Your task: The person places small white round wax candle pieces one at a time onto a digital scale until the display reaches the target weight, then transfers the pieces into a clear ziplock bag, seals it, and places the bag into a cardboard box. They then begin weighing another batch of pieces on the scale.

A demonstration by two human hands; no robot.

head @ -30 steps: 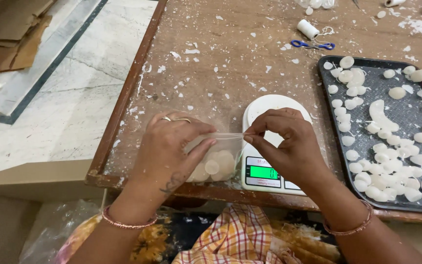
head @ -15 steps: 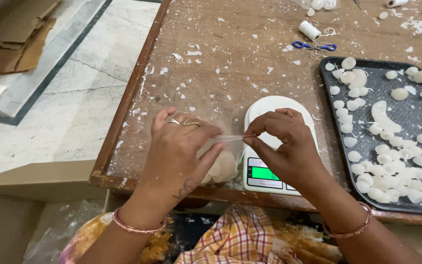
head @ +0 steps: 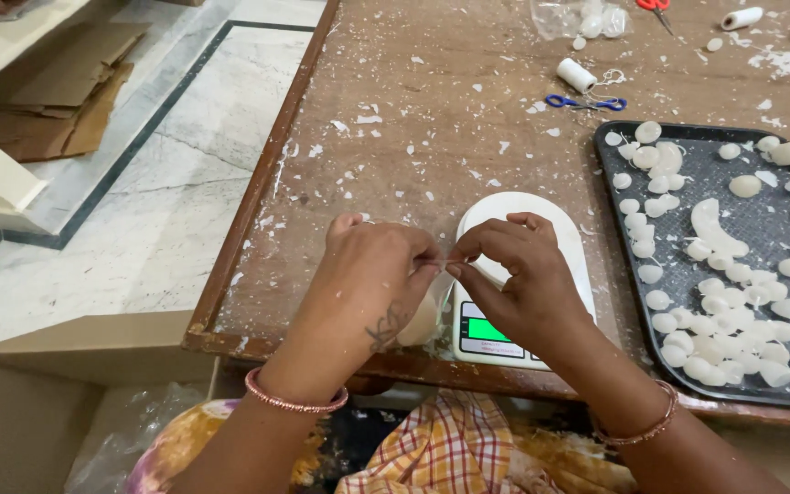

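Note:
My left hand (head: 369,282) and my right hand (head: 514,279) meet over the near edge of a brown wooden table (head: 432,110). Both pinch the top edge of a small clear plastic bag (head: 424,316) that holds white round pieces; most of the bag is hidden behind my left hand. Just behind my right hand sits a white oval kitchen scale (head: 523,274) with a lit green display (head: 489,330). To the right lies a black tray (head: 761,220) covered with several white disc-shaped pieces.
Blue-handled scissors (head: 587,102) and a white thread spool (head: 576,74) lie further back on the table, with a clear bag (head: 578,16) and red scissors (head: 656,5) at the far edge. A cardboard box (head: 57,402) stands at lower left; flattened cardboard (head: 66,91) lies on the floor.
My hands have drawn closer together, so the bag's top edge is now pinched narrow between them. The bag sits lower behind my left hand.

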